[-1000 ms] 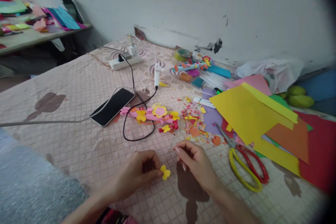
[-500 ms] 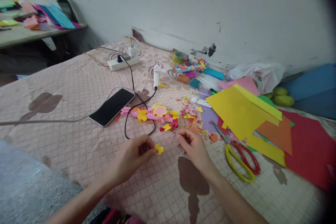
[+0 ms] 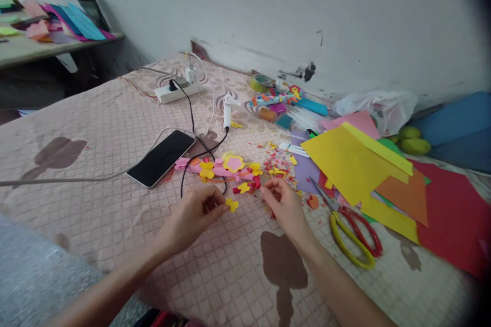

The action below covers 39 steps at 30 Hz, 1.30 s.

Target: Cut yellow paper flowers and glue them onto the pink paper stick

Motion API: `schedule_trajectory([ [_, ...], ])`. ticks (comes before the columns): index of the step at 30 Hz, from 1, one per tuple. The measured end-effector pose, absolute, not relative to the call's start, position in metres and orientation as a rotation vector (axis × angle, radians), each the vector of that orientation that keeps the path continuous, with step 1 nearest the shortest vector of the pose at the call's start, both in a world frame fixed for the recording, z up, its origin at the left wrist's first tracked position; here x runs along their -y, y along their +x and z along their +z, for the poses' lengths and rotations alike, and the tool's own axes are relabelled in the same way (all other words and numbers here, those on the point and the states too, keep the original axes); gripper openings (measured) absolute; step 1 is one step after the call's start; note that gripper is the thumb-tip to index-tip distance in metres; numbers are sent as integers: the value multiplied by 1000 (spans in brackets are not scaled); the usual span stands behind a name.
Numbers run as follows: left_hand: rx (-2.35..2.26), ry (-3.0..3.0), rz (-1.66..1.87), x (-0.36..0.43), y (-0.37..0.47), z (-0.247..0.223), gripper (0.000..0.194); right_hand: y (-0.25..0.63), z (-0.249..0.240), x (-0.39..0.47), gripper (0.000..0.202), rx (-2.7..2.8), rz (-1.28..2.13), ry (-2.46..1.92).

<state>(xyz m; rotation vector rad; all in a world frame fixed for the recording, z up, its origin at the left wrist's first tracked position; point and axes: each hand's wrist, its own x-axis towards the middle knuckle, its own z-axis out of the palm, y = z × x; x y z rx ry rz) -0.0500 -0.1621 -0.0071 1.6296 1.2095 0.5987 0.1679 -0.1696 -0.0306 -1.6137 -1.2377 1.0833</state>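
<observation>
My left hand [image 3: 197, 214] pinches a small yellow paper flower [image 3: 232, 205] at its fingertips, above the cloth. To its right, my right hand [image 3: 286, 209] has its fingers closed together; whatever they hold is too small to name. Just beyond both hands lies a pink paper strip [image 3: 226, 169] decorated with yellow flowers and red bits. A black cable loops around and across its left part. Scissors [image 3: 351, 232] with red and yellow handles rest to the right of my right hand.
A phone [image 3: 161, 158] lies at the left, with a power strip [image 3: 178, 93] behind it. A white glue gun [image 3: 227, 112] stands beyond the pink strip. Paper scraps [image 3: 276, 161] and coloured sheets [image 3: 345, 163] spread across the right. Another table [image 3: 38, 51] is at the back left.
Both hands have moved slightly away from me, closer to the pink strip. The yellow flower has moved with my left hand, which still pinches it.
</observation>
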Motion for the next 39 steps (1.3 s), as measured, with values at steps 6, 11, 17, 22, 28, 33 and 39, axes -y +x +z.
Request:
schedule_trajectory([
  [6, -1164, 1612, 553, 153, -53, -12, 18, 155, -28, 180, 27, 1126, 1384, -1607],
  [11, -1082, 1522, 382, 163, -52, -11, 17, 158, -30, 182, 25, 1072, 1308, -1562],
  [17, -1111, 1391, 414, 176, -41, -10, 18, 163, -20, 198, 20, 1210, 1268, -1547],
  [22, -1132, 1452, 498, 177, -34, -15, 16, 169, -16, 198, 20, 1276, 1138, -1637],
  [28, -1078, 1489, 500, 180, -34, -21, 16, 178, -22, 167, 25, 1350, 1002, -1670],
  [33, -1069, 1472, 495, 181, -34, -19, 17, 174, -26, 149, 18, 1503, 1001, -1700],
  [39, -1104, 1499, 487, 182, -32, -20, 18, 176, -26, 144, 12, 1463, 1052, -1640],
])
